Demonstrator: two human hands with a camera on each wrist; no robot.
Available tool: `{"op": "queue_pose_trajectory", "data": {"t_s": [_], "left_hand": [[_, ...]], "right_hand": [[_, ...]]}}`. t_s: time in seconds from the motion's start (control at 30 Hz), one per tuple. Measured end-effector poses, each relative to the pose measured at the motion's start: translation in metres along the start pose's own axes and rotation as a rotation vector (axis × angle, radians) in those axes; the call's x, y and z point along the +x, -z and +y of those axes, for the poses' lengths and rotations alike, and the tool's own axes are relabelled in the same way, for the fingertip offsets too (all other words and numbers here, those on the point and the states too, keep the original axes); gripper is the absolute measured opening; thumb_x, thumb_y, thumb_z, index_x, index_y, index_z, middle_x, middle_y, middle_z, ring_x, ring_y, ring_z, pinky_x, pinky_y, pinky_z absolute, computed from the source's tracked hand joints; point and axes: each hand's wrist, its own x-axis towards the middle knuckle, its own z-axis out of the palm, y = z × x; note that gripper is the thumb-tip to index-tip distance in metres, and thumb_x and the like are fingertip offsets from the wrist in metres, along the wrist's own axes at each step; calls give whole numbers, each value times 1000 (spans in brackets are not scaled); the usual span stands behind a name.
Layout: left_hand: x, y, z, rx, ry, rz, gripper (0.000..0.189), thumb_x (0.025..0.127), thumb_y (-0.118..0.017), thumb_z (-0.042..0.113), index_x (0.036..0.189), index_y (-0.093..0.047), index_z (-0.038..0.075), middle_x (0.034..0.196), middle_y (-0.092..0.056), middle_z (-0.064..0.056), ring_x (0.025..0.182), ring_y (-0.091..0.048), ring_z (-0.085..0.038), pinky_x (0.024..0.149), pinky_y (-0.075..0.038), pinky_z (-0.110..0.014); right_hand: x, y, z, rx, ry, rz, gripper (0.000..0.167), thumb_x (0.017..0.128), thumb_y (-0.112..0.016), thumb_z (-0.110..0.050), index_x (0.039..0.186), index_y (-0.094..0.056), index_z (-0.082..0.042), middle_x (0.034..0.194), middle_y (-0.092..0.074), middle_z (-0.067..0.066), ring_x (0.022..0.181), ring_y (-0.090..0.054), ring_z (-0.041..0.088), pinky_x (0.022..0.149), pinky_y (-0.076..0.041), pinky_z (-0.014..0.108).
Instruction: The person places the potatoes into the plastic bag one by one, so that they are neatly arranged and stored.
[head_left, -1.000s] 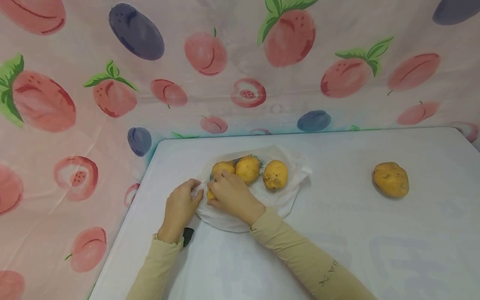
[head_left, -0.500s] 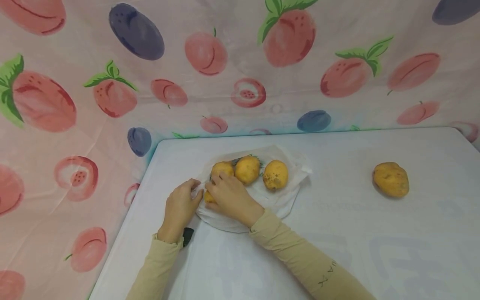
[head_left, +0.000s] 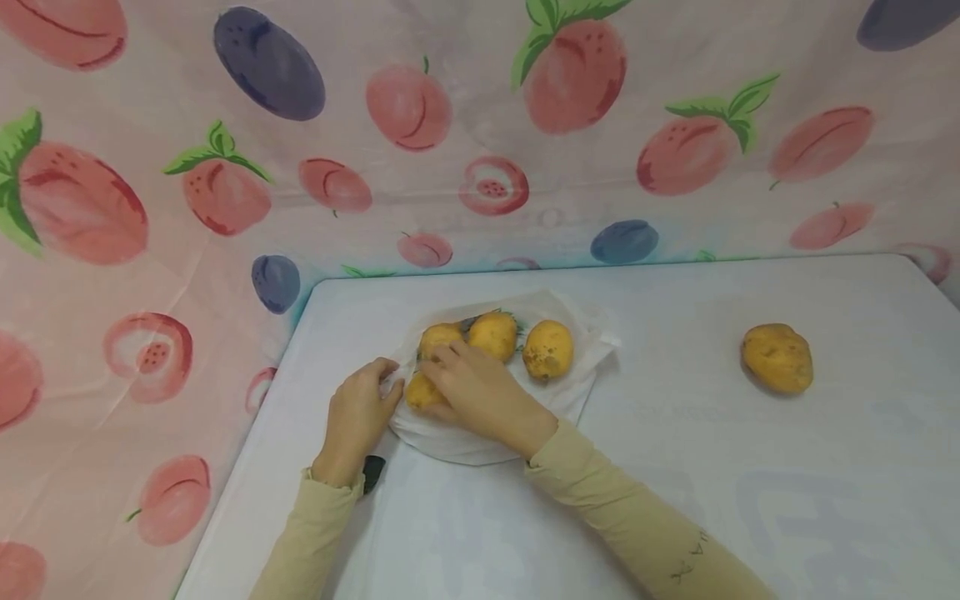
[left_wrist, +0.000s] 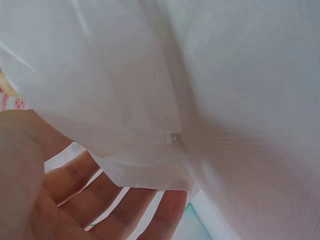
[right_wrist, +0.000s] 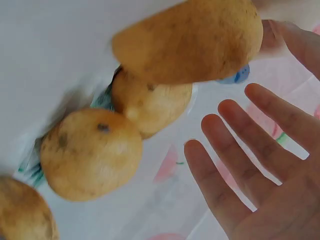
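Several yellow-brown potatoes lie on a thin white plastic bag (head_left: 461, 446). My right hand (head_left: 480, 392) hovers over the front-left potato (head_left: 423, 393). In the right wrist view its fingers are straight and spread, apart from that potato (right_wrist: 190, 42), with the thumb partly behind it. Beside it sit a back-left potato (head_left: 438, 337), a middle one (head_left: 492, 336) and a right one (head_left: 548, 350). At the bag's left edge is my left hand (head_left: 360, 408), thumb and fingers apart. The left wrist view shows its fingers (left_wrist: 125, 212) extended against the edge of the bag.
Another potato (head_left: 777, 358) lies alone on the white table (head_left: 675, 483), well to the right. A fruit-print cloth (head_left: 465, 100) rises behind and at the left. Some small dark object (head_left: 372, 473) shows beside my left wrist.
The front-left potato has shifted slightly left. My right hand has since drawn back to the right, fingers loosening, and more of that potato shows. My left hand stays almost in place.
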Motion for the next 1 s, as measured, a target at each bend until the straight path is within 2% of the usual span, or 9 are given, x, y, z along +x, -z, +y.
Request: {"op": "queue_pose_trajectory", "data": {"t_s": [0.17,0.43,0.67,1.0], "left_hand": [[1,1,-1,3,-8,8,26,91,-70,17,112,-69,2,111,-72,-16,103,-68,-34,85,-54,-51],[0,1,-1,-9,5,-3,28,91,-70,16,114,-69,1,114,-72,-16,105,-68,-36,87,-53,-52],[0,0,0,-5,4,3,27,91,-69,18,113,-69,2,113,-72,-15,104,-68,-35,87,-54,-51],[0,-1,0,-10,7,-3,27,91,-70,17,114,-69,1,113,-72,-16,104,-68,-35,87,-54,-51]], "right_hand": [[-6,6,6,15,-4,3,45,92,-68,-44,124,-66,-12,113,-63,3,106,-59,21,83,-54,34],[-22,15,18,28,-11,31,39,89,-74,-36,119,-68,-12,112,-64,3,107,-60,21,91,-53,36],[-39,22,32,28,-15,45,38,87,-77,-32,118,-68,-11,109,-63,4,103,-59,22,87,-53,35],[-62,26,52,21,-28,79,36,88,-76,-29,117,-67,-10,113,-63,5,102,-61,24,89,-52,37]]}}
